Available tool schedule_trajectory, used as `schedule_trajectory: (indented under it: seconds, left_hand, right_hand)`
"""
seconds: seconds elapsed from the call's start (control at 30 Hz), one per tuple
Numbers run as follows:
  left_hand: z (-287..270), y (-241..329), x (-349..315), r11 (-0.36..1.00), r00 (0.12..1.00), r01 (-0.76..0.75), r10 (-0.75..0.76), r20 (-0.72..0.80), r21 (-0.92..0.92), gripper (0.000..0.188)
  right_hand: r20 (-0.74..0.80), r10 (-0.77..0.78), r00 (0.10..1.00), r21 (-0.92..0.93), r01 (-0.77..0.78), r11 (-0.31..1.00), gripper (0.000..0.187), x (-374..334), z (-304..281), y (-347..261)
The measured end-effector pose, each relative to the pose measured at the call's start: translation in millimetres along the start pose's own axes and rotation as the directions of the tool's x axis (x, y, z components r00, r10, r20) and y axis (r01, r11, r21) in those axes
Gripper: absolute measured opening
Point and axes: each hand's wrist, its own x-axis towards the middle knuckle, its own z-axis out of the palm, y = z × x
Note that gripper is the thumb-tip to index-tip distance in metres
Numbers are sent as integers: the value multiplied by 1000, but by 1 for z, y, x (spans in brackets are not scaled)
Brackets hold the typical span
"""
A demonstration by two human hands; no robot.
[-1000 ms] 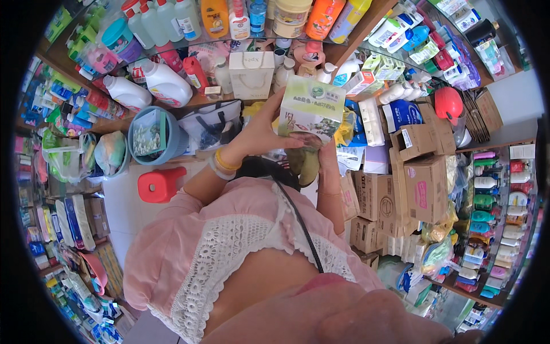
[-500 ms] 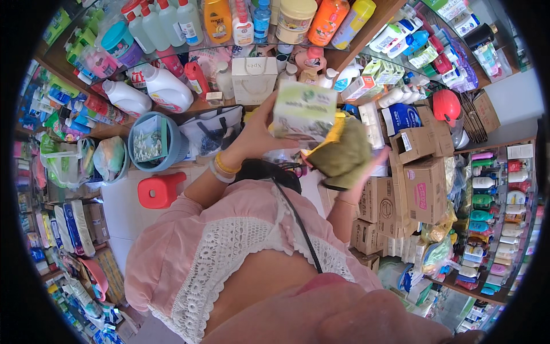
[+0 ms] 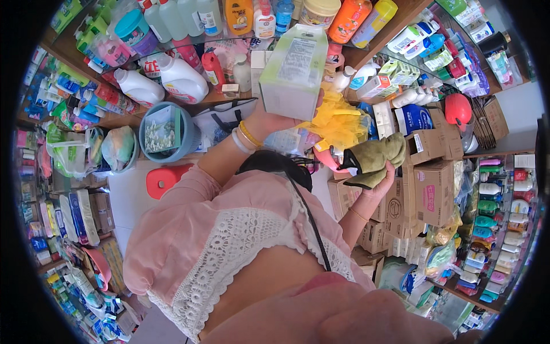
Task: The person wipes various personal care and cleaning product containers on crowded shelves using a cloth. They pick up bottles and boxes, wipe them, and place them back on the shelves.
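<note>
My left hand (image 3: 270, 119) holds up a white and pale-green carton (image 3: 292, 71), gripping it near its lower end. The carton is tilted, with a printed panel showing toward the shelf. In my right hand (image 3: 379, 186) is a folded olive-green cloth (image 3: 375, 159), pinched between thumb and fingers. A ruffled yellow bundle (image 3: 338, 121) lies between the two hands, beyond the cloth.
Shelves of bottles (image 3: 238, 17) stand ahead. White detergent jugs (image 3: 182, 79) line the lower shelf. A blue bucket (image 3: 192, 135) and a red stool (image 3: 163, 180) are at my left. Cardboard boxes (image 3: 432, 192) are stacked at my right.
The carton has risen and turned in my left hand. My right hand has drawn the cloth right and nearer, away from the carton, uncovering more of the yellow bundle.
</note>
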Motion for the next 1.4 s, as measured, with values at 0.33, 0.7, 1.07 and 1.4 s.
schedule_trajectory:
  seconds: [0.33, 0.7, 1.07, 1.4]
  left_hand:
    - [27, 0, 7, 999, 999, 19, -20, -34, -40, 61]
    - [24, 0, 14, 996, 988, -88, 85, -132, -14, 66]
    - [10, 8, 20, 952, 939, -305, 306, -161, 28, 68]
    - [11, 5, 18, 949, 943, -313, 314, -109, 28, 64]
  right_hand:
    - [-4, -51, 999, -28, 51, 998, 57, -16, -8, 7]
    - [-32, -1, 999, -23, 0, 1000, 57, -14, 5, 22]
    - [24, 58, 998, -32, -57, 998, 55, -3, 7, 32]
    - [-19, 29, 999, -70, -30, 997, 58, 1, 12, 31]
